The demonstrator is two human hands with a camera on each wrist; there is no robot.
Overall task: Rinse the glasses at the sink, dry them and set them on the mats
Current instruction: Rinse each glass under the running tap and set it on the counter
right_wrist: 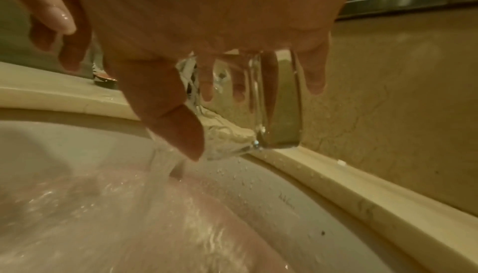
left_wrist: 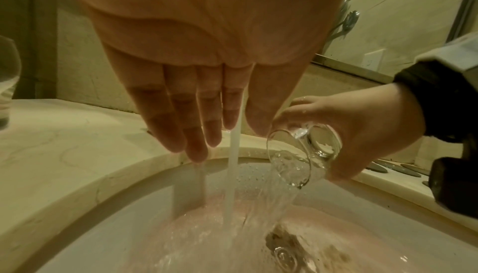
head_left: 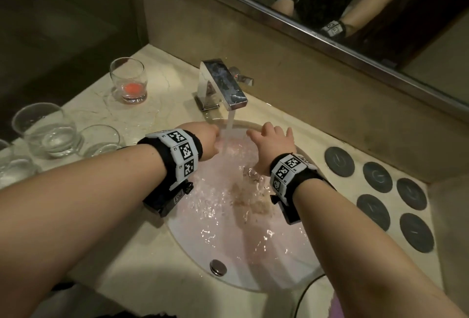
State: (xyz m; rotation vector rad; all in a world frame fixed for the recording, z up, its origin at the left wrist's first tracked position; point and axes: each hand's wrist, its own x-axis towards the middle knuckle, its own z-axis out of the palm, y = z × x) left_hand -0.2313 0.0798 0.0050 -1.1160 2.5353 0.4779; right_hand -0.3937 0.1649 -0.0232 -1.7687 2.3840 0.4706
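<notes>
We're early on: right hand [left_wrist: 362,132] grips one glass [left_wrist: 302,154] tipped over the sink [head_left: 177,226], pouring out just beside the tap stream. Left hand [left_wrist: 196,101] flat-fingered, empty, w/ the stream at its fingertips. Other glasses [head_left: 128,80] left of us unrinsed; mats [head_left: 396,195] right, bare.

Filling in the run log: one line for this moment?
step: rinse | right hand: tips glass out over sink | left hand: open beside tap stream | mats: bare

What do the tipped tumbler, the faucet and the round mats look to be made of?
Tumbler: clear glass, thick base; fingers show through it.
Faucet: polished metal, probably chrome; mirror-like reflections.
Mats: dark, matte discs, possibly slate or rubber; cannot tell which.
</notes>
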